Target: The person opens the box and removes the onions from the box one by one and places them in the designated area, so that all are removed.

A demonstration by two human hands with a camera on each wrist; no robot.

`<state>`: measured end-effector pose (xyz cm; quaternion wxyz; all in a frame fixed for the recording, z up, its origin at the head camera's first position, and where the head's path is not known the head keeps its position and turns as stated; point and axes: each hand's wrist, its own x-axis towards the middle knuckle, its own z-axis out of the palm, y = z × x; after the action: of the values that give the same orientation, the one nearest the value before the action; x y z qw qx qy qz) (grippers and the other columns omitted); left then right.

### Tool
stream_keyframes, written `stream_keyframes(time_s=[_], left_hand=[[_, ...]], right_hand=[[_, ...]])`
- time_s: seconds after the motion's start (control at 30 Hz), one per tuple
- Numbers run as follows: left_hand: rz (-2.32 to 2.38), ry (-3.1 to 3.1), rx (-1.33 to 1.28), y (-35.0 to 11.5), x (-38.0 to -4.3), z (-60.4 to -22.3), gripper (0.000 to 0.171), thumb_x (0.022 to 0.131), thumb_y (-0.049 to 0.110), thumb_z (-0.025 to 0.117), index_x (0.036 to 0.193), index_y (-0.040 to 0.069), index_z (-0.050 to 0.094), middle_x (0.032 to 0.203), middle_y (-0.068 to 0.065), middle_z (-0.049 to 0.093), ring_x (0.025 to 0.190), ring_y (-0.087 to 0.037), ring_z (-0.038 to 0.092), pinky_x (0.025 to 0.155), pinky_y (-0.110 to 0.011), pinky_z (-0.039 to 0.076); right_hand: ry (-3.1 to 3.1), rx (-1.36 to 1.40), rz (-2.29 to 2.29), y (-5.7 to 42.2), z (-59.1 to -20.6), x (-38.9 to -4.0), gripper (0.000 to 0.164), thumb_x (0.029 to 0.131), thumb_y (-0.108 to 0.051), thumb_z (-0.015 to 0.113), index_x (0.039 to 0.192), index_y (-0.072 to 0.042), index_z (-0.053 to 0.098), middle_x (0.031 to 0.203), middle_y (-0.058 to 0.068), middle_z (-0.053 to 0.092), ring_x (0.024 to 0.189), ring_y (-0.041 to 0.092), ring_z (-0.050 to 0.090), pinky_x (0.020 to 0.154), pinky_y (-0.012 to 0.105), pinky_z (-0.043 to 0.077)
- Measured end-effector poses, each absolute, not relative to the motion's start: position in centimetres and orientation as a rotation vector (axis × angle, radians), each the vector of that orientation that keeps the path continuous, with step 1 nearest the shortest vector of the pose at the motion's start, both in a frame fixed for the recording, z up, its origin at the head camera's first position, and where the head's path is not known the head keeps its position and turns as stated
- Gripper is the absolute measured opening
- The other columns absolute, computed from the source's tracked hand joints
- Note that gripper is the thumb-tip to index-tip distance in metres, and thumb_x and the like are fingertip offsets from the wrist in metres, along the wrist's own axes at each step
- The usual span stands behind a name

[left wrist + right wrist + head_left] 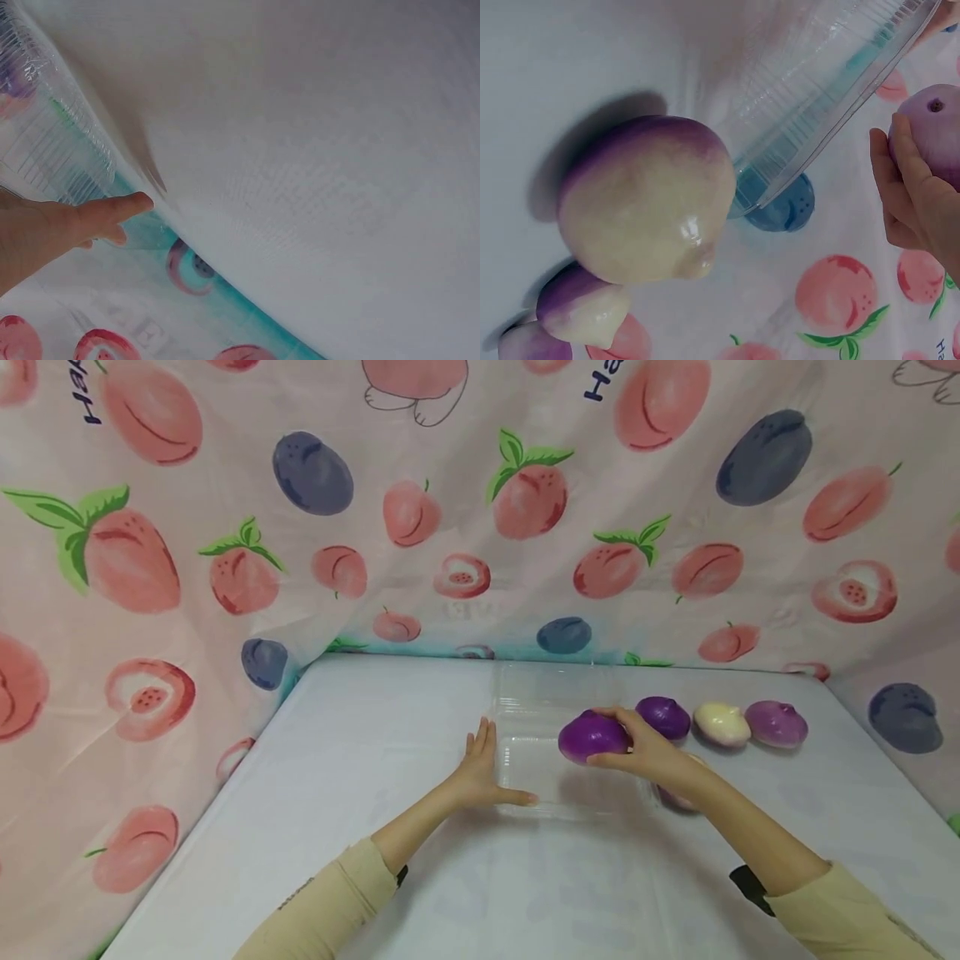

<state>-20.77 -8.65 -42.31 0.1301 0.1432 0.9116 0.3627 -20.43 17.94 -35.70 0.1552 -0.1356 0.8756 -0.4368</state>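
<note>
My right hand (637, 743) grips a glossy purple onion (592, 737) above a clear plastic box (517, 810), with thumb and fingers round its right side. In the right wrist view, a dark spot marks one end of the held onion (937, 139). At the box's left side, my left hand (480, 777) spreads its fingers straight, the thumb along the front rim. The left wrist view has the left hand (67, 225) beside the ribbed box wall (56, 157). Partly hidden under the right forearm lies a pale-and-purple onion (678, 797), large in the right wrist view (645, 202).
Right of the box, a dark purple onion (663, 717), a cream onion (722, 725) and a light purple onion (777, 724) lie in a row. The box's clear lid (555, 685) lies folded back behind it. A fruit-printed cloth (450, 468) rises behind the white table (360, 718).
</note>
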Motion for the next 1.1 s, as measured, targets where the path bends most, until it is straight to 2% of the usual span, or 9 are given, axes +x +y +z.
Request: stream_keyframes(time_s=[0.2, 0.37, 0.5, 0.67, 0.83, 1.0, 1.1], left_hand=[[1.055, 2.645, 0.408, -8.5, -20.8, -42.2, 0.129, 0.067, 0.048, 0.081, 0.149, -0.001, -0.006, 0.157, -0.018, -0.016, 0.142, -0.046, -0.012, 0.113, -0.057, 0.015], [1.058, 2.648, 0.415, -8.6, -20.8, -42.1, 0.129, 0.068, 0.047, 0.081, 0.149, -0.002, -0.006, 0.157, -0.018, -0.016, 0.141, -0.047, -0.012, 0.114, -0.057, 0.015], [1.062, 2.648, 0.419, -8.6, -20.7, -42.1, 0.129, 0.068, 0.046, 0.082, 0.149, -0.003, -0.005, 0.157, -0.019, -0.015, 0.141, -0.047, -0.012, 0.114, -0.057, 0.015], [1.062, 2.638, 0.42, -8.5, -20.6, -42.1, 0.129, 0.068, 0.047, 0.081, 0.149, -0.001, -0.006, 0.157, -0.017, -0.016, 0.142, -0.046, -0.013, 0.114, -0.057, 0.015], [1.054, 2.636, 0.412, -8.6, -20.6, -42.0, 0.129, 0.068, 0.049, 0.081, 0.15, 0.0, -0.006, 0.157, -0.016, -0.016, 0.142, -0.046, -0.014, 0.113, -0.058, 0.015], [1.044, 2.643, 0.41, -8.6, -20.6, -42.0, 0.129, 0.068, 0.05, 0.08, 0.15, 0.001, -0.006, 0.157, -0.016, -0.015, 0.142, -0.045, -0.013, 0.113, -0.059, 0.015], [1.045, 2.644, 0.417, -8.6, -20.7, -41.9, 0.129, 0.068, 0.05, 0.08, 0.15, 0.0, -0.006, 0.157, -0.017, -0.015, 0.142, -0.045, -0.013, 0.114, -0.058, 0.014]], right_hand=[[2.484, -0.396, -1.253, 19.1, -35.7, -20.0, 0.08, 0.082, -0.033, 0.072, 0.142, -0.011, 0.024, 0.146, 0.027, 0.026, 0.13, 0.051, 0.032, 0.1, 0.063, 0.037], [2.521, -0.437, -1.258, 19.9, -35.7, -20.0, 0.076, 0.083, -0.033, 0.071, 0.138, -0.005, 0.026, 0.144, 0.028, 0.031, 0.13, 0.05, 0.034, 0.1, 0.061, 0.037], [2.581, -0.516, -1.215, 20.9, -35.5, -20.0, 0.067, 0.09, -0.03, 0.064, 0.135, 0.002, 0.027, 0.137, 0.031, 0.039, 0.125, 0.047, 0.042, 0.1, 0.058, 0.039], [2.626, -0.537, -1.188, 21.8, -35.4, -19.8, 0.061, 0.096, -0.029, 0.055, 0.136, 0.006, 0.024, 0.132, 0.034, 0.041, 0.122, 0.046, 0.043, 0.103, 0.059, 0.034], [2.641, -0.5, -1.262, 22.4, -35.4, -19.9, 0.058, 0.093, -0.023, 0.059, 0.135, 0.004, 0.029, 0.131, 0.03, 0.044, 0.119, 0.041, 0.048, 0.098, 0.047, 0.043], [2.661, -0.478, -1.295, 23.3, -35.2, -20.0, 0.061, 0.089, -0.019, 0.064, 0.136, 0.003, 0.032, 0.128, 0.031, 0.046, 0.118, 0.042, 0.048, 0.095, 0.045, 0.044], [2.68, -0.484, -1.284, 24.0, -35.1, -20.1, 0.062, 0.089, -0.018, 0.065, 0.135, 0.005, 0.032, 0.129, 0.031, 0.046, 0.116, 0.035, 0.049, 0.09, 0.028, 0.047]])
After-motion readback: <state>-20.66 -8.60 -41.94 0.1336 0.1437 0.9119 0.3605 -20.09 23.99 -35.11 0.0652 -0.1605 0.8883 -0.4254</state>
